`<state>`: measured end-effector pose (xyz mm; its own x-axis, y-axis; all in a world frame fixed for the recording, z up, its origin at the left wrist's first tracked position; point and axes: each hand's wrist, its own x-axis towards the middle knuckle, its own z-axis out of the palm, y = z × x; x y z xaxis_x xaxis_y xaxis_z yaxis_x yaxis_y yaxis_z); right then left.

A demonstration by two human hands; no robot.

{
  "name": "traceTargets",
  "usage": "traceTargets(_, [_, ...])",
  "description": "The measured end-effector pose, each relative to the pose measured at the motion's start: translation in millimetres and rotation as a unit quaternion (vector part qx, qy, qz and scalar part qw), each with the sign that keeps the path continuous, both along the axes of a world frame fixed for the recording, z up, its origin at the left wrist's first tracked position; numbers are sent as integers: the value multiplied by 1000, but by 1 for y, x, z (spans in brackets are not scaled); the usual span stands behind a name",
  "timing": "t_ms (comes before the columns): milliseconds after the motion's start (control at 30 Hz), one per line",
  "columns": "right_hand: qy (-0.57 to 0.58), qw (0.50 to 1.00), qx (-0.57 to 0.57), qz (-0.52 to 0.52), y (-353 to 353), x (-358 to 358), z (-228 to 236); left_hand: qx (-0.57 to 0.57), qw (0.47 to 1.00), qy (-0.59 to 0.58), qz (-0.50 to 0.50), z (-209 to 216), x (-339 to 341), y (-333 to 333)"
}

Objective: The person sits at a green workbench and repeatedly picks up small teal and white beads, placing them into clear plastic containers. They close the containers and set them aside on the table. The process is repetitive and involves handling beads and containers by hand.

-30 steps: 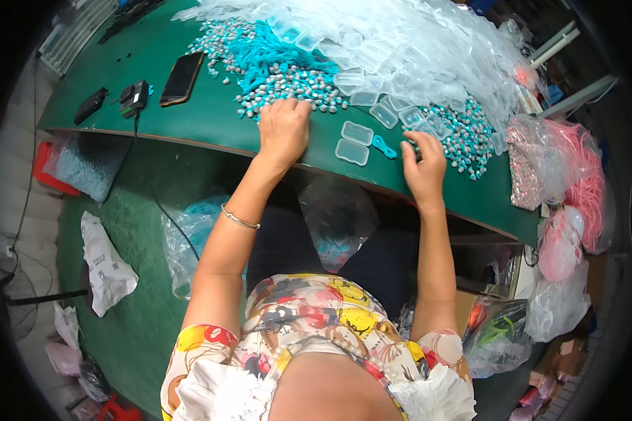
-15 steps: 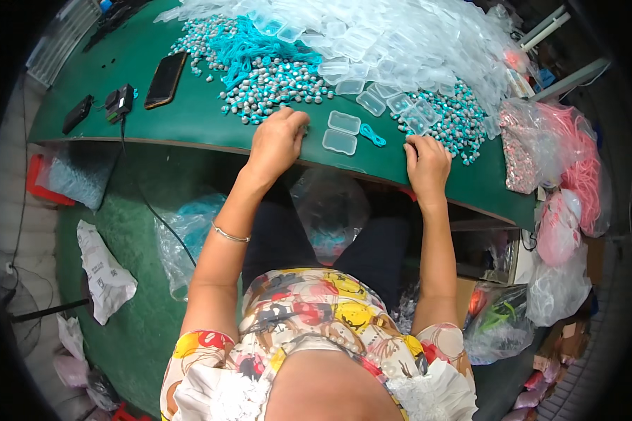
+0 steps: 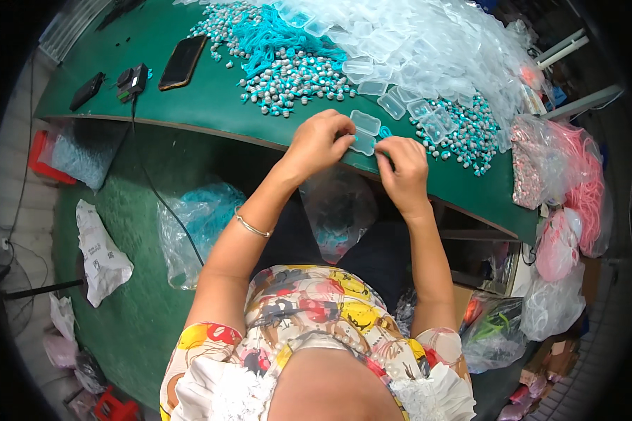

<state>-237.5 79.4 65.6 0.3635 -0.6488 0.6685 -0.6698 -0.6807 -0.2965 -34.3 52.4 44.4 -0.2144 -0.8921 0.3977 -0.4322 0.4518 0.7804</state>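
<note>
My left hand (image 3: 318, 142) and my right hand (image 3: 402, 163) meet at the near edge of a green table (image 3: 211, 105). Both pinch a small clear plastic case (image 3: 363, 144) between their fingertips. A second clear case (image 3: 366, 121) lies just beyond it, with a small teal piece (image 3: 385, 131) beside it. A heap of teal cords with grey beads (image 3: 288, 63) lies past my left hand. A big pile of clear plastic cases (image 3: 428, 49) spreads behind my right hand.
A dark phone (image 3: 182, 62), a black charger (image 3: 133, 78) and a small black device (image 3: 87, 90) lie on the table's left part. Clear bags hang below the table edge (image 3: 337, 210). Bags of pink items (image 3: 576, 189) stand at the right. A teal-filled bag (image 3: 196, 224) lies on the floor.
My hands have come together from apart. The left moved right and the right moved left, and both now hold one clear case at the table edge.
</note>
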Motion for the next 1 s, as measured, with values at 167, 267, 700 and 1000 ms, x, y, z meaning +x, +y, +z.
traceTargets(167, [91,995,-23,17,-12,13,-4,-57,992,-105,49,-4,-5,0])
traceTargets(267, [114,993,15,40,-12,11,1,-63,989,-124,56,-2,-6,3])
traceTargets(700, [110,979,119,-120,-24,-33,-6,-56,986,-157,9,7,5,8])
traceTargets(1000, [-76,988,135,2,-25,-8,2,-30,985,-169,-12,5,6,2])
